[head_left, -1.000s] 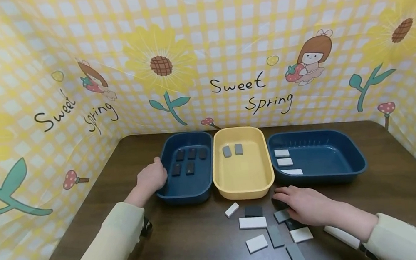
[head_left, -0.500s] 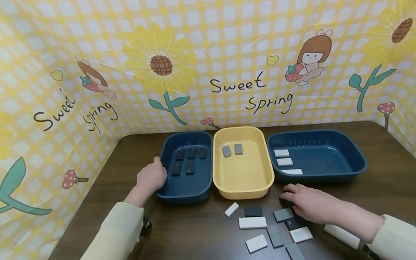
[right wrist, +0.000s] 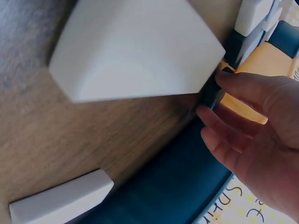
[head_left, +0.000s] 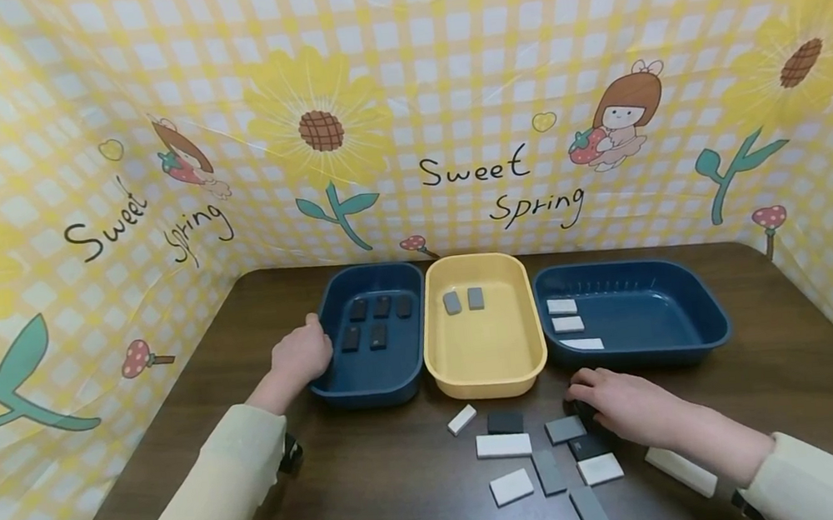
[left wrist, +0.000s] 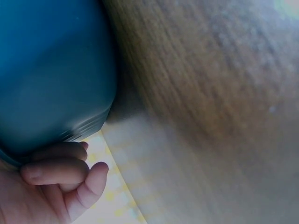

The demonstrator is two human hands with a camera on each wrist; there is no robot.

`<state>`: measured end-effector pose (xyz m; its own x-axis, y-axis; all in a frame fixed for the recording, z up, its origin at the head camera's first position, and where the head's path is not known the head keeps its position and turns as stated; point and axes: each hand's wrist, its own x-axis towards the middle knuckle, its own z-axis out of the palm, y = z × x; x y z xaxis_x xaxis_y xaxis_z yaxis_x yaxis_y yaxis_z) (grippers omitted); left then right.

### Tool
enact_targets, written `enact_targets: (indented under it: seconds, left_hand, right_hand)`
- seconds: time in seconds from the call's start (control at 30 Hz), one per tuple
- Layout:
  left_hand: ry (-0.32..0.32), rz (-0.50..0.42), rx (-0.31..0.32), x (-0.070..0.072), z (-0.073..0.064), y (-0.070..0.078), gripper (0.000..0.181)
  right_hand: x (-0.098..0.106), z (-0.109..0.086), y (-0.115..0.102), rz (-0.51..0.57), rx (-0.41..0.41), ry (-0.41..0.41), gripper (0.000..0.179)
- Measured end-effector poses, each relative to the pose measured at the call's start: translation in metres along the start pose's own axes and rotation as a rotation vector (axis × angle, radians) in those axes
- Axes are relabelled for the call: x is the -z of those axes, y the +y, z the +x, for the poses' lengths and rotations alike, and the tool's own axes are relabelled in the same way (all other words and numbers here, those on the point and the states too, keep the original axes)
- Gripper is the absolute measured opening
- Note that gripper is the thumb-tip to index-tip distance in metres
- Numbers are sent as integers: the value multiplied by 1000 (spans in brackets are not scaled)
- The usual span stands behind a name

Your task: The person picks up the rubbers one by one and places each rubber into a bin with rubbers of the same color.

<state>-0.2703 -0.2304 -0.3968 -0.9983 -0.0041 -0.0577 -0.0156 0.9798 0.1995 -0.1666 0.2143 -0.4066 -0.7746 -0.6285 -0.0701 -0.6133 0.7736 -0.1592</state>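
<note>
My left hand (head_left: 301, 355) grips the outer left side of a dark blue tray (head_left: 368, 378), its fingers curled by the rim in the left wrist view. Several black blocks (head_left: 379, 336) lie inside that tray. At the front of the right tray, my right hand (head_left: 626, 407) is low over the table, with thumb and fingertips pinching a black block (right wrist: 213, 93). Beside that hand lie a grey block (head_left: 565, 429), another black block (head_left: 589, 446) and a white block (head_left: 600, 469). From the head view, the pinched block is mostly hidden behind the fingers.
A yellow tray (head_left: 487, 362) with two grey blocks (head_left: 475, 299) stands in the middle. To its right, a second blue tray (head_left: 648, 313) holds three white blocks (head_left: 568, 325). More white, grey and black blocks (head_left: 505, 423) are scattered on the brown table (head_left: 378, 490).
The right hand has shifted slightly right along the table with the black block, uncovering more of the grey and black blocks beside it. The left hand has stayed at the left tray.
</note>
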Motion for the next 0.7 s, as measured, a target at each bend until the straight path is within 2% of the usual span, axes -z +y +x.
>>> enact_targets:
  seconds: [0.27,0.4,0.53,0.7]
  left_hand:
    - [-1,6,2,0,2,-1,50]
    - [-1,5,2,0,2,0,51]
    - [-3,0,4,0,2,0,51]
    - [-6,-13,9,0,1,1,51]
  right_hand:
    - [19,-2,-10,29,40,18,36]
    - [33,0,-22,30,95,52,38]
    - [41,8,-36,17,170,112,41]
    - [49,25,-52,13,218,174,38]
